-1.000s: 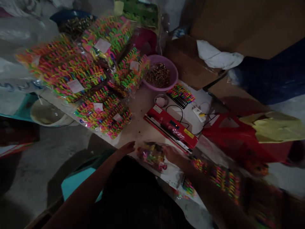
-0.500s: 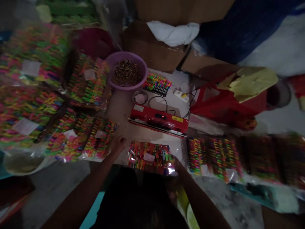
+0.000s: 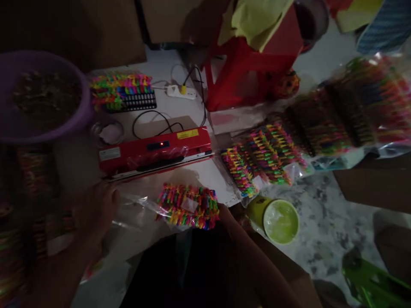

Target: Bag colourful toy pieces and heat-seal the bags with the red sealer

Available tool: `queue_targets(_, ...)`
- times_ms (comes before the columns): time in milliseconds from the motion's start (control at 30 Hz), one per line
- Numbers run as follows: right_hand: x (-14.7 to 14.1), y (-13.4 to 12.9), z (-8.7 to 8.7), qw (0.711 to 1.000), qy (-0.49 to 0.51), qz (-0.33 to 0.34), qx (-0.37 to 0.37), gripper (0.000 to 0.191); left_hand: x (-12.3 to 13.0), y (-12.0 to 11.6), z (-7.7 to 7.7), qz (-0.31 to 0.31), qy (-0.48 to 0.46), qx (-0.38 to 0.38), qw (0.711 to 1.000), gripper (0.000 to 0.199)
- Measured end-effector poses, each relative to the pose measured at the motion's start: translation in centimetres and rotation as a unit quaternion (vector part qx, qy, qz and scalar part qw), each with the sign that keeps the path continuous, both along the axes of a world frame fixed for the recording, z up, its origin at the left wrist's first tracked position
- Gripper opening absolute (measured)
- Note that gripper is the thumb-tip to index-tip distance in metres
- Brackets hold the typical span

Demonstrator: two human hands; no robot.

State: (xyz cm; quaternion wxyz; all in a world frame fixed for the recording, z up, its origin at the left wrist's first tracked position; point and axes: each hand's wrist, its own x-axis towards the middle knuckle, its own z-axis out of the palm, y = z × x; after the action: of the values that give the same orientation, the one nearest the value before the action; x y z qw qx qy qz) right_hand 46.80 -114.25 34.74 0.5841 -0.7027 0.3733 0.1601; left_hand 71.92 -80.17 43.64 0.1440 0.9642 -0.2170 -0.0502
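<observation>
A clear plastic bag filled with small bright multicoloured pieces and bearing a white label hangs at the table's front edge, close to my body. My right hand grips its filled right end, the fingers partly hidden by the bag. The bag's loose clear end stretches left to my left hand, whose fingers are closed on it; dim light hides the fingertips. Just beyond, a red bag sealer with a lit red light lies across the table, its left end near my left hand.
Behind the sealer are a small bowl, a black rack of colourful pieces and a power strip. A purple basin stands left. Filled bags line the right side, near a red stool. Below sits a yellow-green bucket.
The view has turned right and come closer. My left hand, earlier apart from the bag, now holds its loose end, which is drawn out leftward. My right hand remains on the bag.
</observation>
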Motion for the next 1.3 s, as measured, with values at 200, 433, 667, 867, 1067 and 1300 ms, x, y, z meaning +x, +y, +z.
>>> queue_targets(200,0.6,-3.7,-1.6,0.93,-0.187,0.179,-0.262,0.04,-6.3,-13.1,1.8,-0.215,0.027,-0.129,0.968,0.021)
queue_targets(433,3.5,-3.2,-4.5,0.849,-0.295,0.309,-0.312,0.043,-8.1,-22.5,-2.3,-0.322,0.204,0.035,0.924,0.065)
queue_targets(667,3.8,-2.5,-5.6,0.863,-0.339,0.246,-0.282,0.022,-5.6,-24.5,-2.8,-0.305,0.422,0.082,0.85,0.058)
queue_targets(867,3.9,-2.6,-5.7,0.857,-0.357,0.241,-0.282,0.025,-4.6,-26.3,-4.1,-0.288,0.477,0.119,0.822,0.043)
queue_targets(1067,3.9,-2.4,-6.0,0.844,-0.358,0.242,-0.317,0.015,-6.0,-25.2,-2.4,-0.321,0.396,0.047,0.859,0.033)
queue_targets(1300,3.8,-2.4,-5.6,0.867,-0.337,0.23,-0.287,0.024,-8.8,-23.5,-2.3,-0.332,0.204,0.105,0.915,0.017)
